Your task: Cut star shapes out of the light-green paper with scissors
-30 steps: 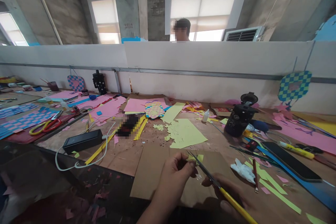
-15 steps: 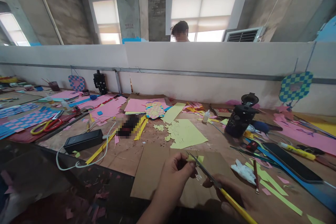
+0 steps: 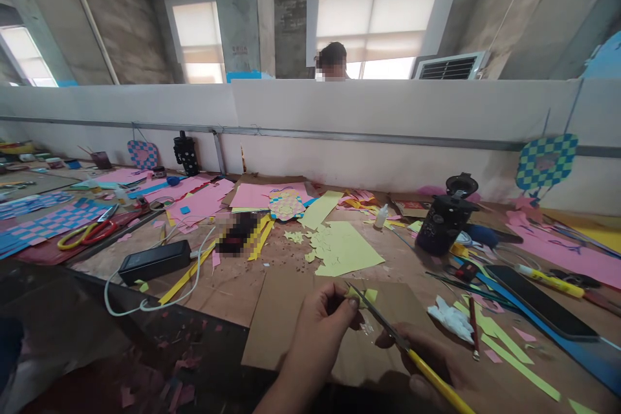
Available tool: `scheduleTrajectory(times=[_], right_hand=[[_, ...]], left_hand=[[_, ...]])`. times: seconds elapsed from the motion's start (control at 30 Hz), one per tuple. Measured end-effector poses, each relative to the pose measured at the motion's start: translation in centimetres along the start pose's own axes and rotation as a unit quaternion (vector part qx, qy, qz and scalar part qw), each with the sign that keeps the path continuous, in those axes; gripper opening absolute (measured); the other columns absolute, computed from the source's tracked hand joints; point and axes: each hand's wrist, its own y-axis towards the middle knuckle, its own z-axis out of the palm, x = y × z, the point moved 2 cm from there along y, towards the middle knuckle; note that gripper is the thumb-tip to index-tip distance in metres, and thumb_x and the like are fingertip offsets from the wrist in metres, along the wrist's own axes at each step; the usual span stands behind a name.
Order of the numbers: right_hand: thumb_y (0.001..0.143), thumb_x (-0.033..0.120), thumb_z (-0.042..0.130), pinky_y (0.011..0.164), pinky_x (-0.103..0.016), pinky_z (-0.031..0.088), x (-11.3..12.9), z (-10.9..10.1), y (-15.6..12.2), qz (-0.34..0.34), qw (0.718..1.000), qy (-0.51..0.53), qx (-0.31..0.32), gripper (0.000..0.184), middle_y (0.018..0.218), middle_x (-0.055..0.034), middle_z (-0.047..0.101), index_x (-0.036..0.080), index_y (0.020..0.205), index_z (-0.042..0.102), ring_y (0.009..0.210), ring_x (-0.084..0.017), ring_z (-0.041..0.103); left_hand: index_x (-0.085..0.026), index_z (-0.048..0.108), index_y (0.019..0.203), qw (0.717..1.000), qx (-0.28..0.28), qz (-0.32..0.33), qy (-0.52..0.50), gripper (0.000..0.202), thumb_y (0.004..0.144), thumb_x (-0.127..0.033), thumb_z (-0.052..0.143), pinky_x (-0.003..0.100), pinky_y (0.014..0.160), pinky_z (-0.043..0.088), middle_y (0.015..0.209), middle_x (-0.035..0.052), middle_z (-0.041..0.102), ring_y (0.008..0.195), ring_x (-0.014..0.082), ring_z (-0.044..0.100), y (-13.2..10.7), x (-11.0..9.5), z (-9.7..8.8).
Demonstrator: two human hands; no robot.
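My left hand (image 3: 317,330) pinches a small yellow-green paper piece (image 3: 363,295) between thumb and fingers. My right hand (image 3: 429,362) grips a pair of yellow-handled scissors (image 3: 427,369), and their narrow metal blades reach up to that paper. The blade tips sit at the paper's edge, partly over my left fingers. Below both hands lies a brown cardboard sheet (image 3: 291,323). Thin clear scraps show just under the paper, too small to make out.
A black power bank (image 3: 154,261) with a white cable lies left of the cardboard. Yellow-green paper cuttings (image 3: 342,248) lie ahead. A black flask (image 3: 444,223), a phone (image 3: 541,301) and crumpled tissue (image 3: 451,318) are to the right. A person (image 3: 332,61) stands beyond the partition.
The view has drifted slightly. Both hands stay almost still, holding the same paper and scissors. The person beyond the partition has shifted a little.
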Motion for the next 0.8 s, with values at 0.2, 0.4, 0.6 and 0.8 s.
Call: scheduleTrajectory(times=[0.2, 0.4, 0.6, 0.8], right_hand=[[0.076, 0.061, 0.064, 0.070, -0.036, 0.054, -0.22, 0.15, 0.00, 0.001, 1.000, 0.005, 0.001, 0.046, 0.094, -0.0047, 0.076, 0.030, 0.109, 0.072, 0.080, -0.030, 0.070], [0.077, 0.059, 0.065, 0.068, -0.035, 0.054, -0.22, 0.17, -0.01, 0.007, 1.000, 0.010, -0.003, 0.047, 0.096, -0.0069, 0.076, 0.025, 0.109, 0.073, 0.079, -0.030, 0.070], [0.076, 0.056, 0.066, 0.067, -0.036, 0.054, -0.38, 0.14, -0.16, 0.003, 1.000, 0.006, -0.007, 0.043, 0.091, -0.0064, 0.077, 0.026, 0.107, 0.074, 0.077, -0.030, 0.070], [0.075, 0.052, 0.067, 0.069, -0.035, 0.054, 0.24, -0.17, 0.09, 0.008, 1.000, -0.011, -0.011, 0.039, 0.094, -0.0054, 0.077, 0.027, 0.104, 0.075, 0.080, -0.030, 0.070]], left_hand=[[-0.017, 0.059, 0.067, 1.000, 0.002, -0.003, -0.008, 0.039, 0.065, -0.052, 0.077, 0.026, 0.062, 0.044, 0.060, 0.0000, 0.058, 0.058, 0.0136, 0.054, 0.09, 0.22, 0.03], [-0.016, 0.058, 0.068, 1.000, 0.003, -0.004, -0.002, 0.037, 0.067, -0.049, 0.075, 0.025, 0.062, 0.043, 0.060, -0.0005, 0.057, 0.058, 0.0127, 0.053, 0.13, 0.21, -0.04], [-0.017, 0.056, 0.069, 1.000, 0.006, 0.001, -0.015, 0.035, 0.067, -0.047, 0.075, 0.025, 0.061, 0.043, 0.059, -0.0011, 0.057, 0.058, 0.0121, 0.053, 0.15, 0.42, -0.02], [-0.016, 0.056, 0.069, 1.000, 0.013, 0.007, -0.022, 0.036, 0.068, -0.047, 0.076, 0.025, 0.062, 0.042, 0.060, -0.0014, 0.056, 0.058, 0.0116, 0.052, 0.21, 0.52, -0.02]])
